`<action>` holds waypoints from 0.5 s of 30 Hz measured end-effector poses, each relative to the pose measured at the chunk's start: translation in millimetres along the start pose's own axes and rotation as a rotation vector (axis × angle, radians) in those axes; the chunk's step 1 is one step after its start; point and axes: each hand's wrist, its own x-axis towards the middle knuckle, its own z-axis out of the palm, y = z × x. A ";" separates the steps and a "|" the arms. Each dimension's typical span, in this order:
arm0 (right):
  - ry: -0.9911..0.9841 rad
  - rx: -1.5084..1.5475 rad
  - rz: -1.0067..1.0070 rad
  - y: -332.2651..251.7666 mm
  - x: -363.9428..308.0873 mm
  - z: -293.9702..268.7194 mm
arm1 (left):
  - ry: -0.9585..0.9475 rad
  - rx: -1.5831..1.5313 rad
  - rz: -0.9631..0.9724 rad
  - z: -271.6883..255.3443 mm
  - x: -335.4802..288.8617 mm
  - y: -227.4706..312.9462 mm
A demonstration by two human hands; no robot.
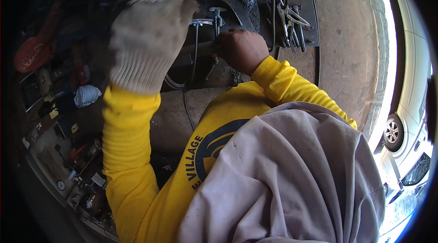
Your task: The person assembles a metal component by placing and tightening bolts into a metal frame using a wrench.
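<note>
My left hand (pixel 148 38), in a pale knit glove, is raised over the left part of a dark metal work surface (pixel 232 3). Its fingers look curled, and what they may hold is hidden. My bare right hand (pixel 242 50) is closed round the end of a dull grey bar (pixel 199 50) that runs left under the glove. Just beyond the bar, between both hands, stands a metal clamp (pixel 217 17) with a T-shaped top. A thin cable (pixel 195 54) hangs down beside it.
On a dark plate (pixel 303 3) at the right lie several locking pliers (pixel 292 17). Stained concrete floor (pixel 344 38) stretches past it to a parked light-coloured car (pixel 410 60). Cluttered tools and a white plastic bag (pixel 86 95) lie on the left.
</note>
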 end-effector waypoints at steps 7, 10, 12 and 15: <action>0.004 0.032 -0.011 -0.8 0.0 -3.0 | -0.294 -0.501 -0.256 -11.5 -93.5 78.3; 0.037 0.034 -0.037 2.0 -1.2 2.5 | -0.099 -0.510 -0.343 32.3 -101.7 103.2; 0.071 0.030 -0.058 5.0 -1.6 4.7 | -0.147 -0.464 -0.389 48.0 -99.0 113.3; 0.055 0.053 -0.033 8.6 -1.9 3.5 | -0.297 -0.414 -0.457 53.9 -92.9 121.9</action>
